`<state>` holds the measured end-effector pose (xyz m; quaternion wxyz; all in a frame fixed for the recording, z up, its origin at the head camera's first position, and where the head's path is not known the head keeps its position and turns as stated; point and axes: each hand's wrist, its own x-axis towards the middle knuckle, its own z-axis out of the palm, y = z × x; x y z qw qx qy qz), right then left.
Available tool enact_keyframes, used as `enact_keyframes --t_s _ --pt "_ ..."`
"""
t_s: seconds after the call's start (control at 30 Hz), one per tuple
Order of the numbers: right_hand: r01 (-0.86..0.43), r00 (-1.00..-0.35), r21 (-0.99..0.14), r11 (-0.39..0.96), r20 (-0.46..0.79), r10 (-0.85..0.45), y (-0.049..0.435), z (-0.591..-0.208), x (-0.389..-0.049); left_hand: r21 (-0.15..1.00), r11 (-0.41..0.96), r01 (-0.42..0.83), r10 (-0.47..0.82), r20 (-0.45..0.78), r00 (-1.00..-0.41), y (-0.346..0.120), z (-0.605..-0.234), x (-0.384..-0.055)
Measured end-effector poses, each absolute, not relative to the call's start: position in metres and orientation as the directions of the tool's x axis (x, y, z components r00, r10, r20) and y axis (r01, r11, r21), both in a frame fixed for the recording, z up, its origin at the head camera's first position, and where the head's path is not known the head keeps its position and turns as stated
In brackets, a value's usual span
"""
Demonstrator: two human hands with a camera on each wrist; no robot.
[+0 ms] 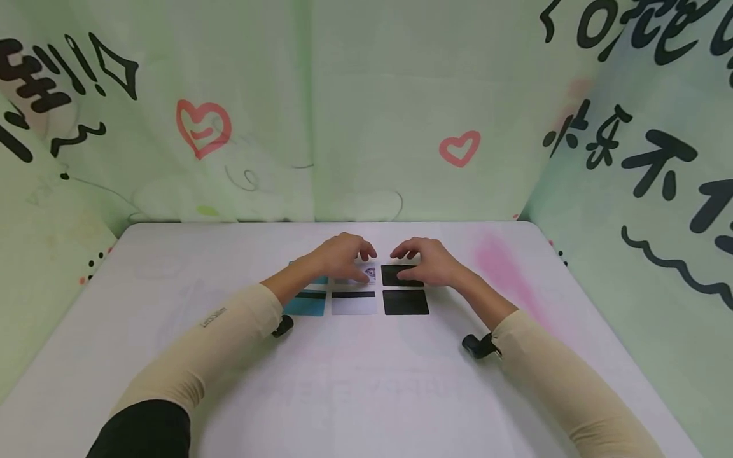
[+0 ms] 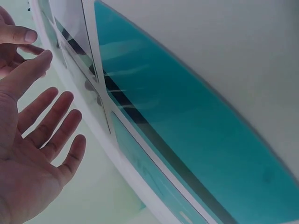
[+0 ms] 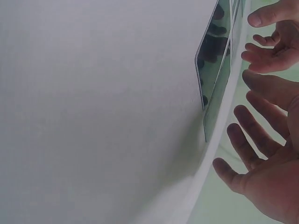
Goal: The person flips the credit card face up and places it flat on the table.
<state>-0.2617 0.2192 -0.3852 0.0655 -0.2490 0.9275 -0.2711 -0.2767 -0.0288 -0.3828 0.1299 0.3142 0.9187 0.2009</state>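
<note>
Two rows of cards lie flat on the table. Nearer me are a teal card (image 1: 306,306) with a dark stripe, a white card (image 1: 354,305) with a dark stripe and a black card (image 1: 405,303). Behind them are another teal card (image 1: 322,280), a white card with a round print (image 1: 371,273) and a second black card (image 1: 392,275). My left hand (image 1: 343,254) hovers above the back white card and partly hides it. Over the back black card is my right hand (image 1: 432,262). Both wrist views show the fingers spread and relaxed, holding nothing.
The white table (image 1: 366,394) carries a pink smudge (image 1: 506,273) on its right side. Pale green fabric walls (image 1: 366,114) with black writing and red hearts rise behind and on both sides. A dark wrist camera (image 1: 480,346) hangs under the right sleeve.
</note>
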Motion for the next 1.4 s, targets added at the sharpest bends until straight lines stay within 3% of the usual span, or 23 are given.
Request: enact_keyframes --t_s 1.4 --pt "-0.363 -0.886 -0.461 0.809 -0.097 -0.453 0.255 -0.389 -0.256 0.388 0.729 0.565 0.65 -0.133 -0.748 0.011 -0.39 -0.281"
